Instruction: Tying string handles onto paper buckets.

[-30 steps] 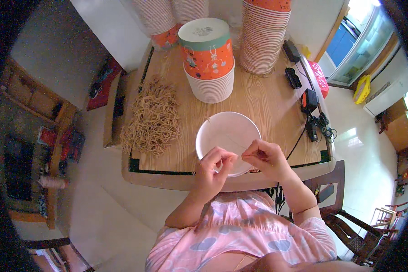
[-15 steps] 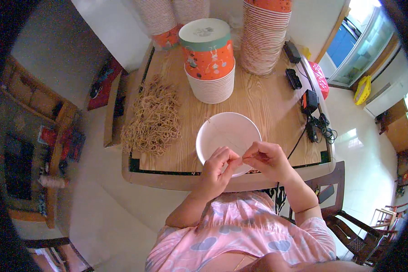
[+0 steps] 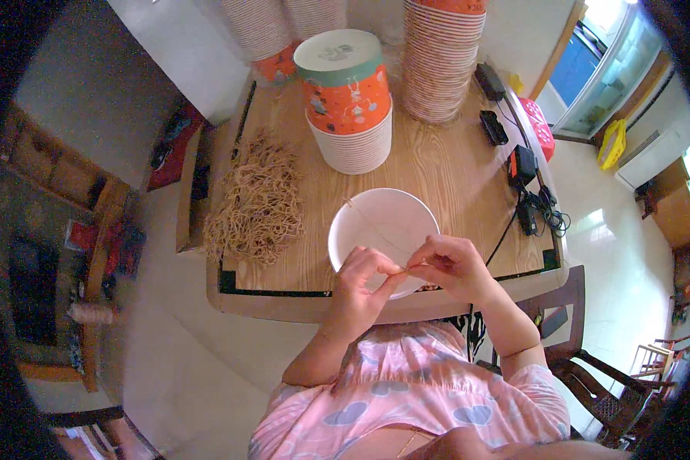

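Note:
A white paper bucket (image 3: 343,228) stands mouth up at the table's front edge. Above its near rim, fingertip to fingertip, my left hand (image 3: 362,277) and my right hand (image 3: 454,268) are both closed in a pinch. Between them they hold a thin tan string (image 3: 370,223), which runs back across the bucket's mouth to its far left rim. The exact grip on the string is too small to make out. A loose tangle of tan strings (image 3: 257,201) lies to the left of the bucket.
Behind the bucket stands an upside-down stack of orange and white paper buckets (image 3: 346,100). A taller stack (image 3: 442,65) rises at the back right, others at the back left. Black adapters and cables (image 3: 530,195) line the right side of the wooden table (image 3: 307,276). A dark chair (image 3: 590,376) is at right.
My hands stay pinched together over the bucket's near rim, with only a slight shift of the fingers. The whole view has moved a little.

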A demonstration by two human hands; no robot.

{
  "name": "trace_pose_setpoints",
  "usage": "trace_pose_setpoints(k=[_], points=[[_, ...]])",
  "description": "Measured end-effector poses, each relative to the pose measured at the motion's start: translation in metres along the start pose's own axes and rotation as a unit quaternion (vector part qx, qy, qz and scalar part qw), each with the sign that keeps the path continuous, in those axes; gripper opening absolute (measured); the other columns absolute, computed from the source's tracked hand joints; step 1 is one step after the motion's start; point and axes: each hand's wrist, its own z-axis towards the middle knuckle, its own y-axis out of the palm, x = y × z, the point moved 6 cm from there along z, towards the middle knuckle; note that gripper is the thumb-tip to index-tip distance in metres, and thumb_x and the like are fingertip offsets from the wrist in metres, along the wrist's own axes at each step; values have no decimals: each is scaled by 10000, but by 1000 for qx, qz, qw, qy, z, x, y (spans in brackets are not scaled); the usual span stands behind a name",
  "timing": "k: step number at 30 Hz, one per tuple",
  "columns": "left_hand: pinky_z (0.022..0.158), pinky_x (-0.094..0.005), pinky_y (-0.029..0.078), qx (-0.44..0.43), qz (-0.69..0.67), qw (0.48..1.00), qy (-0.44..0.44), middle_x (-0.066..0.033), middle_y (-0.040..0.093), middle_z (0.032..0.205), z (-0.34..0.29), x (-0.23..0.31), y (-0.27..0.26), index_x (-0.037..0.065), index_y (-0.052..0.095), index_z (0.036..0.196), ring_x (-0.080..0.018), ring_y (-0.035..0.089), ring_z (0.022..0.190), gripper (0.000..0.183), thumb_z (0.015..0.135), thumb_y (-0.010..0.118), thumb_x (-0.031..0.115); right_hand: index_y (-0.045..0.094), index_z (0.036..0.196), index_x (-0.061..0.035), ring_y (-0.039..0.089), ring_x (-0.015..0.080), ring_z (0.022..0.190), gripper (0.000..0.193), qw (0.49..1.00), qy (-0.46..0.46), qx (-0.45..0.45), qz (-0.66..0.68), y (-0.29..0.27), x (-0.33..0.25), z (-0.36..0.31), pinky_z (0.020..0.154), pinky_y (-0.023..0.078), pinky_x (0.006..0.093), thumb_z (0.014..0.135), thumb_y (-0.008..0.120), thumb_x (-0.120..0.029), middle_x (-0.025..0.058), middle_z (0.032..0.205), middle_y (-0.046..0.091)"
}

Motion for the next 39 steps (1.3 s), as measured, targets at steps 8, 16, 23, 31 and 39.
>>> trace_pose_setpoints(k=[8,16,23,31,39], points=[[686,-331,421,1,60,998,21,-50,569,780,-7,5,1,67,555,753,-225,532,761,154,676,688,73,604,766,-31,410,23,534,49,999,-6,50,-4,-8,7,0,464,298,174,747,631,6,-7,663,517],[748,-392,403,-147,309,922,184,-12,534,807,-71,-7,27,148,568,818,-218,531,844,233,623,682,207,564,774,-40,570,217,681,97,973,-94,-133,-163,-30,-33,6,593,462,305,720,637,-77,73,749,561],[770,-335,394,-155,292,915,231,-28,526,887,-87,5,30,72,574,900,-168,515,889,239,683,565,172,525,779,-40,562,309,746,118,896,-101,-369,-227,24,4,-13,634,464,394,784,546,-156,109,786,540],[703,-372,401,-143,274,927,211,1,578,844,-86,2,31,117,607,808,-184,549,808,220,594,656,134,504,748,-29,565,304,761,134,881,-101,-364,-284,26,8,-14,650,466,395,750,551,-154,110,773,537],[764,-324,395,-162,276,923,213,-19,530,875,-83,5,31,84,571,865,-162,518,878,209,675,566,172,511,764,-31,567,297,774,146,880,-105,-360,-292,25,8,-15,660,472,394,752,555,-169,104,773,541]])
